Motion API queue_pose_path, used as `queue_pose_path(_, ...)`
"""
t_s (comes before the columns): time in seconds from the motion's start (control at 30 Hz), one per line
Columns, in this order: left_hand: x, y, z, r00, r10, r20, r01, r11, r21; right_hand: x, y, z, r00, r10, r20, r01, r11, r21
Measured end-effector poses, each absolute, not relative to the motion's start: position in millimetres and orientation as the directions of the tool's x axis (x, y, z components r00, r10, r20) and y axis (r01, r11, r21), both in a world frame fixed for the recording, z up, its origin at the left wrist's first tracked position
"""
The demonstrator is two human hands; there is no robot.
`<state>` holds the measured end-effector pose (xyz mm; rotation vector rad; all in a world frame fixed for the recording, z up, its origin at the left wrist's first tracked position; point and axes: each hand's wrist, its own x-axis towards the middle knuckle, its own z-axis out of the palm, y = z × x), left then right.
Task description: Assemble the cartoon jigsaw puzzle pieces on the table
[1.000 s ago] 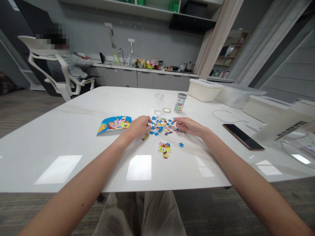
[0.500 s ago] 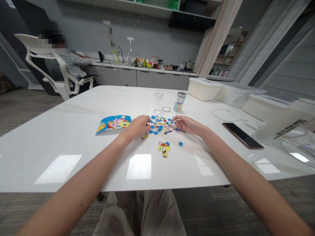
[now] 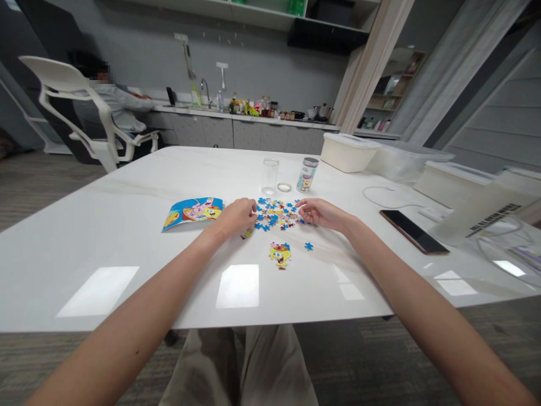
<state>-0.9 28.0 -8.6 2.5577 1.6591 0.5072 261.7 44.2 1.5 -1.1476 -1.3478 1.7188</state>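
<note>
We appear to be sorting puzzle pieces (image 3: 274, 216) inboard of the desk's (image 3: 105, 231) front edge, left hand (image 3: 240, 215) and right hand (image 3: 318, 213) curled, grip indeterminable, next likely requiring a fingertip pinch.

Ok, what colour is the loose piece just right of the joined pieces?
The loose piece is blue; it shows best in the head view.

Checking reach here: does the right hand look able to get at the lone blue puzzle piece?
Likely yes: the lone blue puzzle piece lies on the near side of the right hand, apart from the loose pile and the assembled section, with nothing visible blocking it.
</note>
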Motion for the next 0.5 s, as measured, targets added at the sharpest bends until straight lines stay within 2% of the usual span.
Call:
queue_pose_path(0.17, -0.6, 27.7, -7.8, 0.366, 0.899, 0.239, 0.882, -0.417, 0.220, 261.2, 42.0, 0.9, -0.414, 0.894, -0.171, -0.010, -0.192, -0.981)
queue_pose_path(0.33, -0.2, 25.7, -7.6, 0.370, 0.898, 0.238, 0.880, -0.421, 0.221, 264.1, 43.3, 0.7, -0.362, 0.915, -0.179, 0.053, -0.171, -0.984)
queue_pose_path(0.5, 0.6, 25.5, -7.5, 0.364, 0.901, 0.235, 0.882, -0.414, 0.223, 263.9, 44.9, -1.2, -0.362, 0.919, -0.157, 0.004, -0.166, -0.986)
